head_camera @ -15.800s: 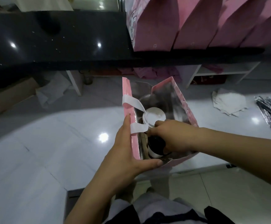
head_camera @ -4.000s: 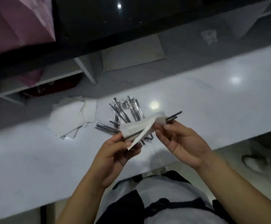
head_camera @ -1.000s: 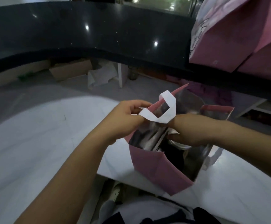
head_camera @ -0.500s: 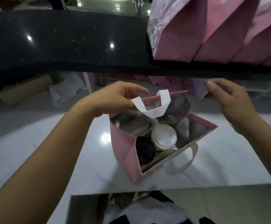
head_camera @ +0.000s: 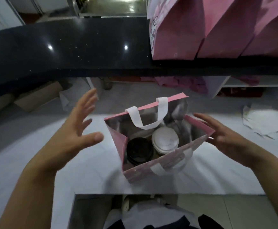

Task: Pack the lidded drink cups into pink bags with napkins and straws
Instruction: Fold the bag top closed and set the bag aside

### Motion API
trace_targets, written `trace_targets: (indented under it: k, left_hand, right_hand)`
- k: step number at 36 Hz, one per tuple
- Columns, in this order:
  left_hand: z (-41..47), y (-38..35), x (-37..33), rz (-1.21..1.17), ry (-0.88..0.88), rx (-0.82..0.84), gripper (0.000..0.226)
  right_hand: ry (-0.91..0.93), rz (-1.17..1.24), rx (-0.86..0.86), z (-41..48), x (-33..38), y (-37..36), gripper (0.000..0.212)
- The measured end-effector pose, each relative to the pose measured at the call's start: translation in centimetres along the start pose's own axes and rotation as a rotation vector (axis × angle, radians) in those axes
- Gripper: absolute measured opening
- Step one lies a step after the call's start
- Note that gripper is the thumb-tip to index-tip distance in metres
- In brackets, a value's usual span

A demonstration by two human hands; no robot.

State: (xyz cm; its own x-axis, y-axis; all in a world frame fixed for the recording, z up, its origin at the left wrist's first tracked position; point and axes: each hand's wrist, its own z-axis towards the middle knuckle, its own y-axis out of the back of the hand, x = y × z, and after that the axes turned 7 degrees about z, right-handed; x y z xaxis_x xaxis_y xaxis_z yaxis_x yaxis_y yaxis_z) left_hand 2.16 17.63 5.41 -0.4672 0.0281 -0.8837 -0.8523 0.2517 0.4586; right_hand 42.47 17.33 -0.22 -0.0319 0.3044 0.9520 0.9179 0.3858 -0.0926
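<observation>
The open pink bag (head_camera: 159,164) stands upright on the white counter (head_camera: 91,171), with a black-lidded cup (head_camera: 139,152) and a white-lidded cup (head_camera: 165,140) side by side inside it. Left of the bag and clear of it, the left hand (head_camera: 75,129) hovers with fingers spread. The right hand (head_camera: 222,134) lies flat-fingered against the bag's right rim; actual contact is unclear. Loose napkins (head_camera: 267,123) lie farther right of the bag.

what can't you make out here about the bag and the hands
Head view.
Only the black lid and white lid show; walls of the bag hide the cups below.
No napkin or straws clearly made out inside; handle and lining cover that part.
Right hand: blurred, contact with the bag unclear.
Pink bags on the counter: cut by top and right edges.
</observation>
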Motion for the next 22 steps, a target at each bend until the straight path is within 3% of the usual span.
trace_targets:
  k: [3,8,11,15,19,22]
  left_hand:
    - [-3.6,-2.1,3.3,-0.268,0.088,-0.089,0.126]
    - [-6.5,-8.6,6.0,-0.188,0.261,0.024,0.134]
    - [-6.2,-11.4,5.9,-0.146,0.259,-0.021,0.123]
    - [-4.8,-12.9,4.8,-0.041,0.236,-0.159,0.092]
    - [-4.0,-11.9,4.6,0.11,0.162,-0.206,0.09]
    - [-3.5,-10.5,4.3,0.149,0.138,-0.204,0.081]
  right_hand:
    - [0.021,-0.113,0.113,-0.1,-1.1,0.0,0.104]
    - [0.076,-0.074,0.09,1.0,-2.3,-0.2,0.092]
    - [0.084,-0.083,0.083,2.0,-2.8,-0.1,0.088]
    - [0.108,-0.086,0.085,3.2,-3.2,0.2,0.081]
    - [0.139,-0.124,0.123,4.2,-2.9,1.3,0.085]
    - [0.163,-0.161,0.134,5.1,-1.8,2.3,0.075]
